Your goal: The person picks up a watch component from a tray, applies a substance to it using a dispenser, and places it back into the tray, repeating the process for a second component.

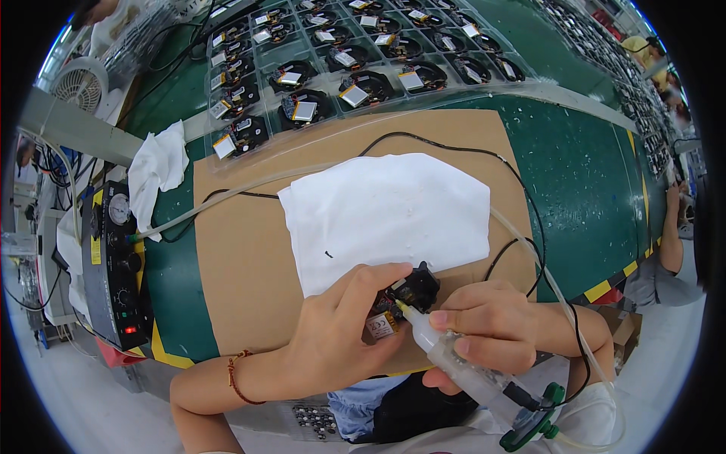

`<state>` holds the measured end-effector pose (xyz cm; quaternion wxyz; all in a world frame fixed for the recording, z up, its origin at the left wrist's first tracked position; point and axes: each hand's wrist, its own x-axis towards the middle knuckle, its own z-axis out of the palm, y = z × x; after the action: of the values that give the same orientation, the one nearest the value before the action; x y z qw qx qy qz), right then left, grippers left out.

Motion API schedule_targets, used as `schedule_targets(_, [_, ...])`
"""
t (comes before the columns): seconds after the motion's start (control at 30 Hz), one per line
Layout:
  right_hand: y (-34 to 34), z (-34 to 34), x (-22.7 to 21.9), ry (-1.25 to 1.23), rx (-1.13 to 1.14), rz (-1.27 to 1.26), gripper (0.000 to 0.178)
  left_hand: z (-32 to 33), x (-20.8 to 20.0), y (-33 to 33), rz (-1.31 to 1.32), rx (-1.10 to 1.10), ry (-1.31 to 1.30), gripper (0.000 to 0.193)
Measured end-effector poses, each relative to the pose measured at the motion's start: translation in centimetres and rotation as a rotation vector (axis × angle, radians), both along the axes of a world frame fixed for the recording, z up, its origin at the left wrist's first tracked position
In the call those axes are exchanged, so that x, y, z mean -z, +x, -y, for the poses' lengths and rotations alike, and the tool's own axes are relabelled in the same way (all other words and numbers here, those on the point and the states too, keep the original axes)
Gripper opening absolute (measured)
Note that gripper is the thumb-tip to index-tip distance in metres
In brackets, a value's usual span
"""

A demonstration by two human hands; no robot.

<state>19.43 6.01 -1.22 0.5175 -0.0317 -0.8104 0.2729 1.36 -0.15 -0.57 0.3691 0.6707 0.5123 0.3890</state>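
Note:
My left hand (333,325) is closed around a small black electronic assembly (417,287), which has a silver battery pack (382,325) attached on its near side. In my right hand (491,325) is a clear glue-dispensing syringe (473,374) with a pale tapered nozzle and a green clamp cap (533,420) at its rear. The nozzle tip meets or nearly meets the assembly; exact contact cannot be made out. Both hands are over the near edge of a white cloth (389,212), which lies on a brown cardboard sheet (242,287).
Beyond the cardboard, a clear compartment tray (265,57) holds several similar assemblies with batteries. A black dispenser box (113,265) with a gauge stands at left, beside a crumpled white cloth (157,170). A clear hose (234,193) and black cable (522,181) cross the green table (582,204). Other people work around.

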Motion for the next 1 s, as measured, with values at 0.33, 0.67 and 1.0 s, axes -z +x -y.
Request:
schedule_targets(0.33, [0.18, 0.10, -0.11, -0.019, 0.000, 0.012, 0.041, 0.00, -0.08, -0.05, -0.014, 0.008, 0.008, 0.056])
schedule_targets(0.67, [0.15, 0.24, 0.08, -0.018, 0.008, 0.000, 0.040, 0.09, 0.10, 0.05, 0.005, -0.011, -0.009, 0.055])
schedule_targets(1.0, [-0.06, 0.14, 0.34, 0.010, 0.004, -0.017, 0.039, 0.07, -0.02, -0.06, -0.001, -0.030, -0.071, 0.055])
